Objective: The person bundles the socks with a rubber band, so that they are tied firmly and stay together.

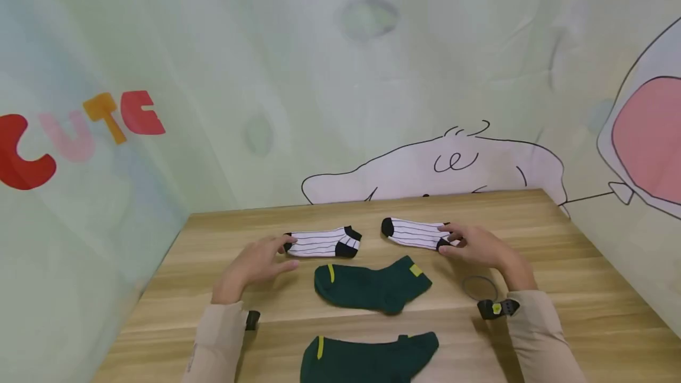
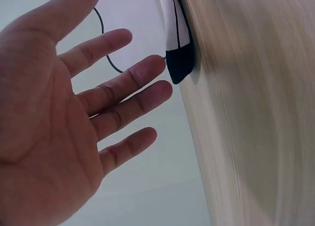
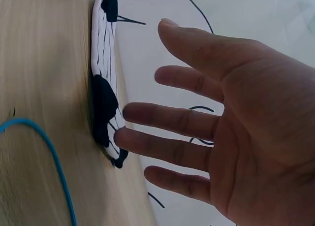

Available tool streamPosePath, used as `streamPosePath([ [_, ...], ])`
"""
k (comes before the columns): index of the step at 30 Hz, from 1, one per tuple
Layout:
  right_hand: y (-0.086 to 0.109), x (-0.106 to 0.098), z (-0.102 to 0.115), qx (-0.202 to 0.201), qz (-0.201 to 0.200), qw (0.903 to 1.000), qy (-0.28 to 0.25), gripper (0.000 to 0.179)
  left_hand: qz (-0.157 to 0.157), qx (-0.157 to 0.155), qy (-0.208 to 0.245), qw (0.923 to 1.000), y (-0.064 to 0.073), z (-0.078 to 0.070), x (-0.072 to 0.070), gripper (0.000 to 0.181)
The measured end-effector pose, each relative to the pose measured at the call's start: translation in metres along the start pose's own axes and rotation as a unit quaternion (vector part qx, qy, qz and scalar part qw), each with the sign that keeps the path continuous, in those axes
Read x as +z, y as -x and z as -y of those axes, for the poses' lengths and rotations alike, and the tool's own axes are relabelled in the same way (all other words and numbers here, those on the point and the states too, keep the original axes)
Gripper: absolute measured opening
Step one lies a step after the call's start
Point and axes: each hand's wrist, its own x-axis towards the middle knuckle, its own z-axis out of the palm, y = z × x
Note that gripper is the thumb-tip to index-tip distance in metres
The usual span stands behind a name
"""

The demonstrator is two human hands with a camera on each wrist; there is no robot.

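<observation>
Two white ankle socks with dark stripes and black ends lie at the back of the table. My left hand (image 1: 259, 260) is at the black toe of the left striped sock (image 1: 318, 243), its fingers spread and fairly straight in the left wrist view. At the cuff end of the right striped sock (image 1: 415, 233) is my right hand (image 1: 477, 246); in the right wrist view its middle fingertips overlap the sock near the black heel, and the palm holds nothing. A dark green sock (image 1: 367, 284) with yellow marks lies between the hands, nearer me.
A second dark green sock (image 1: 367, 362) lies at the near edge of the view. A thin ring-shaped loop (image 1: 480, 288), blue in the right wrist view, is beside my right wrist. Behind the wooden table (image 1: 239, 223) hangs a printed cloth backdrop (image 1: 298, 87).
</observation>
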Motion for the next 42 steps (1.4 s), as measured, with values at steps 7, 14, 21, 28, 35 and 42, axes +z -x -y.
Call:
streamPosePath([
  [7,-0.003,0.0,0.002,-0.022,0.036,0.999,-0.018,0.036,0.036,-0.009,0.016,0.9992,-0.004,-0.005,-0.001,0.046],
  [14,-0.003,0.0,0.008,-0.042,0.072,0.9954,-0.048,0.027,0.065,-0.013,0.051,0.9965,-0.006,-0.012,0.0,0.041],
  [21,0.001,-0.003,0.014,-0.058,0.116,0.9899,-0.057,0.021,0.072,0.004,0.071,0.9949,-0.005,-0.019,0.002,0.043],
  [28,0.003,-0.004,0.024,-0.063,0.162,0.9818,-0.077,0.007,0.09,0.017,0.089,0.9918,-0.003,-0.028,-0.001,0.034],
  [35,0.006,-0.001,0.029,-0.098,0.227,0.9611,-0.123,0.005,0.113,0.046,0.099,0.9875,-0.003,-0.032,0.001,0.027],
  [42,0.005,0.002,0.035,-0.144,0.273,0.939,-0.152,0.006,0.13,0.083,0.121,0.9807,-0.004,-0.03,0.004,0.026],
])
